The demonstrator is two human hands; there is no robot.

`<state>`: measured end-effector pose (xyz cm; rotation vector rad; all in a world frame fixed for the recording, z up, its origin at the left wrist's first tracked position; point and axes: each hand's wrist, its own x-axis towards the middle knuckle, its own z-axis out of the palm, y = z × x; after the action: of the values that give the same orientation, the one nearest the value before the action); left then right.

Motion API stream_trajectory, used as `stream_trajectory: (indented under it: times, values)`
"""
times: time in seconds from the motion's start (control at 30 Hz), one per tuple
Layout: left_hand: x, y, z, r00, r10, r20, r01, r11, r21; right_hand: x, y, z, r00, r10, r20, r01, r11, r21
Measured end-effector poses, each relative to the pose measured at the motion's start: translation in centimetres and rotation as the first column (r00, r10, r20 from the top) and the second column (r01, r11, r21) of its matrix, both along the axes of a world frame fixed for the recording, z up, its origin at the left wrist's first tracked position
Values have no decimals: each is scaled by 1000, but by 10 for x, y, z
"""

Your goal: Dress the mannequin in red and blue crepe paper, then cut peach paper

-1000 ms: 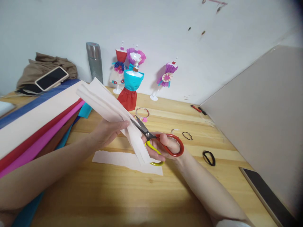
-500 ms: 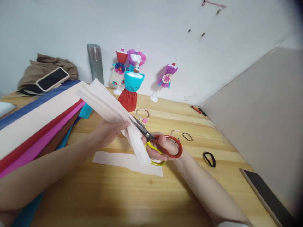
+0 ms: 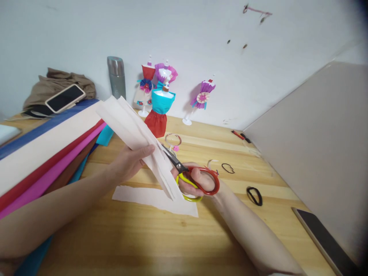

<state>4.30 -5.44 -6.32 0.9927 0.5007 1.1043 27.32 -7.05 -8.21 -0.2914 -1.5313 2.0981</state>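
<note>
My left hand (image 3: 133,161) pinches a folded pale pink paper strip (image 3: 123,126), its thumb on top. The strip slants from upper left down to the middle. In my right hand (image 3: 198,179) are scissors (image 3: 178,165) with one red and one yellow handle. Their blades lie at the strip's right edge, pointing up and left, partly hidden by the paper. Beneath the hands a second pale pink strip (image 3: 155,198) lies flat on the wooden table (image 3: 161,245).
Coloured paper sheets (image 3: 54,142) fan out at left. Behind stand small dressed forms (image 3: 163,101), (image 3: 202,96), a bottle (image 3: 117,78), and a phone (image 3: 65,98) by brown cloth (image 3: 60,84). Hair ties (image 3: 254,196) and a dark tablet-like device (image 3: 322,237) are at right.
The scissors' handles have moved slightly closer together. The strip has shifted a little, and its layers look more spread at the top. Both hands keep their hold.
</note>
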Motion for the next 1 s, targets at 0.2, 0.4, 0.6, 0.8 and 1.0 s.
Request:
stream_trajectory:
  times: [0.2, 0.4, 0.6, 0.8, 1.0]
  values:
    - [0, 1, -2, 999, -51, -11, 51, 998, 24, 2, 2, 0, 1000, 24, 10, -24, 1000, 8]
    - [2, 1, 3, 982, -175, -67, 181, 979, 91, 3, 2, 2, 1000, 18, 17, -18, 1000, -6]
    - [4, 0, -5, 987, -136, -81, 142, 988, 69, 3, 0, -3, 999, -4, 33, 4, 1000, -5]
    - [5, -1, -1, 963, -241, -124, 258, 955, 144, -2, -1, -3, 999, 33, -22, -33, 999, -21]
    - [7, -3, 5, 948, -278, -156, 304, 936, 179, -7, -3, -5, 999, 25, -47, -26, 999, -23]
